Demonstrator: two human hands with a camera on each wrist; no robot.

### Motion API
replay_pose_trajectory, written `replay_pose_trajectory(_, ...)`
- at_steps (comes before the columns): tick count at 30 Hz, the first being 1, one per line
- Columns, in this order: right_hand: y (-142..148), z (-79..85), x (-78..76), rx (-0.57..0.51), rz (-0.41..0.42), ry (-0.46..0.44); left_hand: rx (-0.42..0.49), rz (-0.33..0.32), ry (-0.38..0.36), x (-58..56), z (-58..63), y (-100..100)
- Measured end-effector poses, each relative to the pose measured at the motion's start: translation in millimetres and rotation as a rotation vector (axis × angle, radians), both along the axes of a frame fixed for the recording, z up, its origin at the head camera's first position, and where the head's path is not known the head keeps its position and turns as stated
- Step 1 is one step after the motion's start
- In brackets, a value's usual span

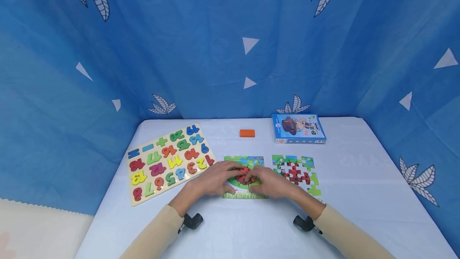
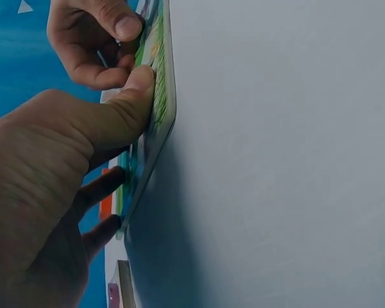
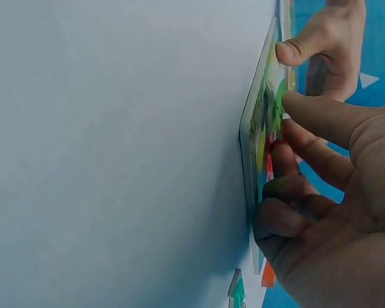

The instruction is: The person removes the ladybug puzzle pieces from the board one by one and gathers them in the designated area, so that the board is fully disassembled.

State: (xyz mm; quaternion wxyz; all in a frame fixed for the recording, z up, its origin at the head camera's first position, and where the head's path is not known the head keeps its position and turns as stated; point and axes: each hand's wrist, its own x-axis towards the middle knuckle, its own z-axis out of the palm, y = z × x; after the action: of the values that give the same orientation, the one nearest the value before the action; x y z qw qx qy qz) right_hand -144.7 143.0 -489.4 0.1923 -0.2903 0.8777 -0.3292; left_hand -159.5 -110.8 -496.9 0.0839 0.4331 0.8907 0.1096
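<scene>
A ladybug jigsaw puzzle [image 1: 244, 195] in a flat tray lies at the middle of the table. My left hand [image 1: 217, 177] rests on its left side, the thumb by the front edge and the fingers reaching over the picture. In the left wrist view, that thumb [image 2: 140, 80] presses the grassy border. My right hand [image 1: 270, 182] bends over the right half, fingertips at the red ladybug. Its thumb [image 3: 295, 102] meets a green part of the picture in the right wrist view; I cannot tell whether it pinches a piece. Loose puzzle pieces [image 1: 295, 174] lie to the right, with gaps between them.
A wooden number board [image 1: 169, 162] with colourful numerals lies at the left. Behind the puzzle sits a small orange block [image 1: 247, 133]. A blue game box [image 1: 298, 128] lies at the back right, before a blue curtain [image 1: 215, 51].
</scene>
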Motion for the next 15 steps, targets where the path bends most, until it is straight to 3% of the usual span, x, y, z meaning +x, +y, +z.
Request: replay_pose_trajectory(15, 0.7, -1.4, -4.4, -0.085, 0.009, -0.077, -0.025, 0.0, -0.05, -6.5, 2.1, -2.2)
